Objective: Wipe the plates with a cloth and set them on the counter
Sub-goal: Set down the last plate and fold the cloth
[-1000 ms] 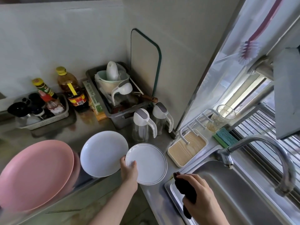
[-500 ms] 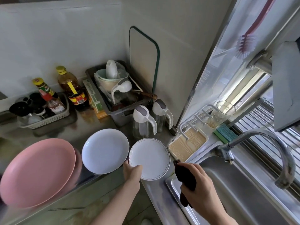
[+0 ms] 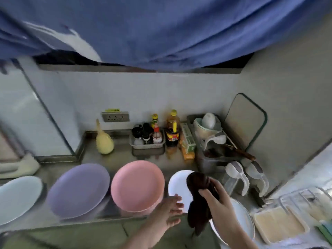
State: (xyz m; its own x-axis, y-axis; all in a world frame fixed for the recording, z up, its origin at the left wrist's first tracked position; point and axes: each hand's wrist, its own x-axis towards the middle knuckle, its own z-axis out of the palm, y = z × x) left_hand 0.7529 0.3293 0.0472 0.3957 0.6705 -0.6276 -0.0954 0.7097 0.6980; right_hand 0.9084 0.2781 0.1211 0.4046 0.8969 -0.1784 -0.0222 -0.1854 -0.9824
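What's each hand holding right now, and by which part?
The right hand grips the dark cloth around its middle, both ends hanging free. The left hand holds nothing: fingers spread, reaching toward the white plate.

Walls: pale, plain back wall meets a grey side wall in the right corner.
Socket: a grey outlet plate sits low on the back wall, a yellow-green strip just above it.
Fabric: blue cloth hangs across the whole top of the view, blurred.
Bench: a steel bench runs along the back wall, with a raised lip at the rear.
Left: a pale panel with a dark edge stands beside the bench.
Floor: greenish tiles show below the bench edge.
Light: dim and soft, brighter at the far right.
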